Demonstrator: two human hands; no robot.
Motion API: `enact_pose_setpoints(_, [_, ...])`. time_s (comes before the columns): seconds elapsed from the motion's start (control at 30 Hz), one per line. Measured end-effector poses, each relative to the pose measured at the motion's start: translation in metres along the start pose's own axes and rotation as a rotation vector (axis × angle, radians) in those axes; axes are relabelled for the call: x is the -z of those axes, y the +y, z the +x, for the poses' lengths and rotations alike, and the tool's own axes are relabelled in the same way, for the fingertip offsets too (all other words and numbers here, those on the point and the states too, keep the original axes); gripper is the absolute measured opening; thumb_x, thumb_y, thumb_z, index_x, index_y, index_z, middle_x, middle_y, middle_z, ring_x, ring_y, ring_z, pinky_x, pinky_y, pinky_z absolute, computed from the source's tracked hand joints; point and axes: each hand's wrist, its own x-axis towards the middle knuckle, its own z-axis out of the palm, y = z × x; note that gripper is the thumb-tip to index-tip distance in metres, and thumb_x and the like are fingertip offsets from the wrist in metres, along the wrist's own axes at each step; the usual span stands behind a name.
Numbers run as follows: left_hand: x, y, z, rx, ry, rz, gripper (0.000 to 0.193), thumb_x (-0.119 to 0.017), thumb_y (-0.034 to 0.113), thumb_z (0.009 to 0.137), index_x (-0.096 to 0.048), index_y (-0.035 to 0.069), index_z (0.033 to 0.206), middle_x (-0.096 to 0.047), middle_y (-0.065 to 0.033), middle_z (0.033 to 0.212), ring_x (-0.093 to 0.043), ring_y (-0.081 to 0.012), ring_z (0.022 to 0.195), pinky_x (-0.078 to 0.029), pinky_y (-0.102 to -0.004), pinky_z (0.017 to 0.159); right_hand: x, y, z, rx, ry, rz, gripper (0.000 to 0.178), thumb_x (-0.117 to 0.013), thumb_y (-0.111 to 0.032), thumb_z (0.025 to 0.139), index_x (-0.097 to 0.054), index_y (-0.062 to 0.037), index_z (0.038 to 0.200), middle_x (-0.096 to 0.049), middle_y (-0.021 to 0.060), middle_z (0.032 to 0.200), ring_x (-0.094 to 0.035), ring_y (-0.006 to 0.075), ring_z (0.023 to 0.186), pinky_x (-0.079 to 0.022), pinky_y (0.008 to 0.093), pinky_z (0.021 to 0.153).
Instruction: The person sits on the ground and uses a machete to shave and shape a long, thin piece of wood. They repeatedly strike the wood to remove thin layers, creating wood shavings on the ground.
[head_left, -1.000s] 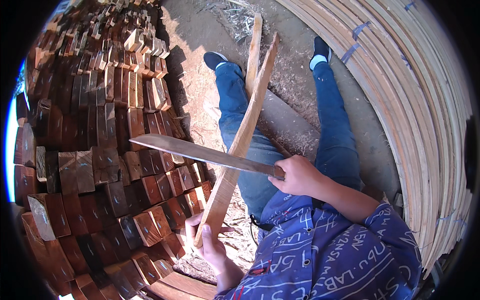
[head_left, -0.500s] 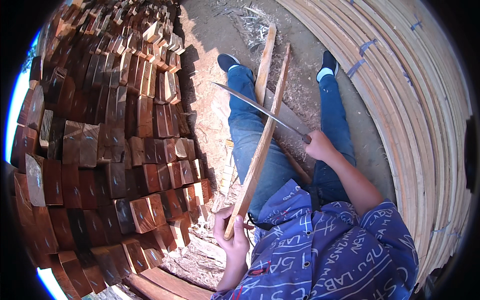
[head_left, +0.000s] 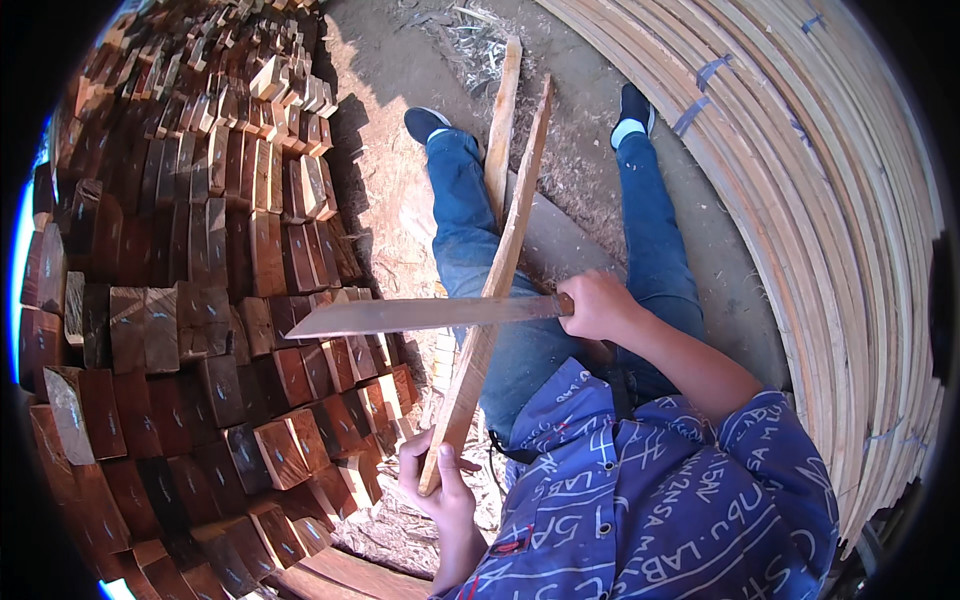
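Observation:
My left hand point(head_left: 450, 497) grips the near end of a long, rough wooden strip point(head_left: 464, 390), thumb along its side. The strip slants up and away to the right, over my left leg. In my right hand point(head_left: 598, 308) is the handle of a machete, fingers wrapped around it. Its long blade point(head_left: 400, 316) points left and passes over the middle of the strip, broad face showing. Whether the edge touches the wood I cannot tell. Beyond, a second wooden piece point(head_left: 503, 120) lies by my left leg, partly behind it.
Stacked timber blocks point(head_left: 210, 330) rise close on my left. A bundle of long pale slats point(head_left: 760, 180), tied with blue strips, curves along the right. A flat board point(head_left: 560, 235) rests between my outstretched legs. Shavings point(head_left: 478, 55) litter the ground ahead.
The machete has come down and toward me; its blade has turned from pointing away at the upper left to lying nearly level across the strip. My left hand keeps its hold.

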Motion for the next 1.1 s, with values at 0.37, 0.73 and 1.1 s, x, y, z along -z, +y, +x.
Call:
enact_pose_setpoints(0.37, [0.012,-0.014,0.02,0.113,0.216,-0.065,0.017,-0.063,0.013,0.093,-0.057,-0.002,0.097,-0.06,-0.0125,0.088,-0.06,-0.0159,0.059,-0.055,-0.0279,0.041,-0.007,0.043,0.037,-0.18,0.053,0.066,0.023,-0.066,-0.018,0.075,-0.071,0.0004,0.087,-0.068,0.0245,0.082,-0.067,0.04,0.084,-0.052,0.0484,0.077])
enact_pose_setpoints(0.73, [0.017,-0.012,0.031,0.122,0.246,-0.056,0.022,-0.066,0.024,0.091,-0.059,0.003,0.095,-0.061,-0.0098,0.088,-0.063,-0.0181,0.065,-0.051,-0.0268,0.037,-0.021,0.001,0.029,0.016,-0.138,0.095,0.018,-0.069,-0.019,0.069,-0.073,-0.008,0.082,-0.068,0.0188,0.076,-0.068,0.0375,0.081,-0.054,0.0479,0.074])
enact_pose_setpoints(1.1, [0.024,-0.033,0.028,0.203,0.275,-0.17,0.02,-0.066,0.019,0.091,-0.057,0.001,0.094,-0.057,-0.0116,0.091,-0.061,-0.0205,0.059,-0.054,-0.032,0.035,-0.021,0.03,0.068,-0.209,-0.013,0.038,0.023,-0.062,-0.018,0.073,-0.071,-0.0002,0.084,-0.069,0.0229,0.081,-0.067,0.0403,0.082,-0.053,0.0483,0.077])
